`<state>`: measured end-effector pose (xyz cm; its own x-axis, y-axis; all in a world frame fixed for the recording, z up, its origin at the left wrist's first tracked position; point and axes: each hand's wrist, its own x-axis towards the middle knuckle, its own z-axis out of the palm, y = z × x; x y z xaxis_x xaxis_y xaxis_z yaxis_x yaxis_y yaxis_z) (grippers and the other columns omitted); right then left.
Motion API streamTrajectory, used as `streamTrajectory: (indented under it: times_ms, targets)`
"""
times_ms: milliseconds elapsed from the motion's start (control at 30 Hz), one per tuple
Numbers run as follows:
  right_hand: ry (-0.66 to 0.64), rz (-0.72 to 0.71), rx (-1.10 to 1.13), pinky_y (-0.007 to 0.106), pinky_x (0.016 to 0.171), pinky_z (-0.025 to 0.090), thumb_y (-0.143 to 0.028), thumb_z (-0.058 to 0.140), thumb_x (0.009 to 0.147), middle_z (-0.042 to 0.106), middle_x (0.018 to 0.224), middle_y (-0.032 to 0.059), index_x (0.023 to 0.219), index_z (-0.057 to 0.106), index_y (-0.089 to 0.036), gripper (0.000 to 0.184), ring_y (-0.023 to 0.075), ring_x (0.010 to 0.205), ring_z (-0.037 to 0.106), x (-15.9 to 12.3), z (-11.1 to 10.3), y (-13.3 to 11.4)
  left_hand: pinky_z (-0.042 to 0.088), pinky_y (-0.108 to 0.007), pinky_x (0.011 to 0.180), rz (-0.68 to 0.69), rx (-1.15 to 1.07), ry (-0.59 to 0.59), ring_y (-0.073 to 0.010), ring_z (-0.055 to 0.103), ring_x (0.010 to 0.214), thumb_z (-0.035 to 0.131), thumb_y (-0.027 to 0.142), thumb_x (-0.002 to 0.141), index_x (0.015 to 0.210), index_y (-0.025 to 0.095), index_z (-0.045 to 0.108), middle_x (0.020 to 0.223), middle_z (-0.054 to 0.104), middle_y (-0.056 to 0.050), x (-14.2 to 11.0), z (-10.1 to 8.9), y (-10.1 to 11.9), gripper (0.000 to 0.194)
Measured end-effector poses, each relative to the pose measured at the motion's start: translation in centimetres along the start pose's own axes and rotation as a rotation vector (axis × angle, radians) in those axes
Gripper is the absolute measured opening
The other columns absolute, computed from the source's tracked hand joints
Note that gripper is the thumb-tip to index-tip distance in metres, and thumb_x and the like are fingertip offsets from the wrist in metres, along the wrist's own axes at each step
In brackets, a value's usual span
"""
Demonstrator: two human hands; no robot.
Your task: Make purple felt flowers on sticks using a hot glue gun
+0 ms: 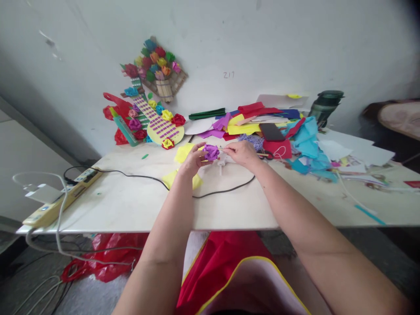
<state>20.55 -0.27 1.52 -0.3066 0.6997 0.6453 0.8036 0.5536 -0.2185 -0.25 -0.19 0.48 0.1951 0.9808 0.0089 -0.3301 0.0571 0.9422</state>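
In the middle of the table a purple paper flower (211,152) is held up just above the surface. The fingers of my left hand (193,161) curl round its left side. My right hand (243,153) pinches a thin stick (222,149) that runs to the flower's right side; its fingertips are close together. Beneath the hands stands a small white glue gun (221,164), partly hidden. Yellow paper (183,152) lies behind and under my left hand.
A black cable (223,191) loops across the table from a power strip (62,199). Behind stand a flower-covered paper guitar (164,127) and a glue bottle (124,127). To the right lie coloured paper (303,140), a phone (271,132), scissors (269,155) and a dark bottle (323,107).
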Motion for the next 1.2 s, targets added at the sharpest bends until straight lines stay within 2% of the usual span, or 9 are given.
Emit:
streamTrajectory:
  times_ms: [233, 767, 1200]
  targets:
    - [-0.045, 0.026, -0.039, 0.029, 0.060, 0.035, -0.035, 0.058, 0.088, 0.077, 0.078, 0.0056, 0.081, 0.078, -0.022, 0.025, 0.0178, 0.068, 0.064, 0.0, 0.0, -0.3, 0.057, -0.035, 0.072, 0.053, 0.113, 0.037, -0.0177, 0.070, 0.071, 0.072, 0.017, 0.058, 0.108, 0.019, 0.056, 0.083, 0.070, -0.002, 0.2, 0.4, -0.6, 0.053]
    - [-0.103, -0.005, -0.066, 0.028, 0.062, 0.034, -0.032, 0.059, 0.087, 0.076, 0.079, 0.0065, 0.082, 0.078, -0.021, 0.023, 0.0182, 0.073, 0.065, 0.0, -0.5, -0.6, 0.058, -0.033, 0.062, 0.098, 0.148, 0.064, -0.0180, 0.069, 0.064, 0.072, 0.020, 0.057, 0.104, 0.017, 0.057, 0.079, 0.071, -0.003, 0.3, 0.2, -0.8, 0.050]
    - [-0.189, -0.062, -0.183, 0.029, 0.069, 0.038, -0.033, 0.053, 0.092, 0.077, 0.096, 0.0081, 0.094, 0.078, -0.019, 0.028, 0.0217, 0.088, 0.068, 0.0, -1.1, -1.0, 0.059, -0.035, 0.064, 0.121, 0.140, 0.048, -0.0193, 0.070, 0.068, 0.073, 0.018, 0.056, 0.104, 0.016, 0.057, 0.081, 0.071, -0.004, 0.2, 0.5, -0.9, 0.051]
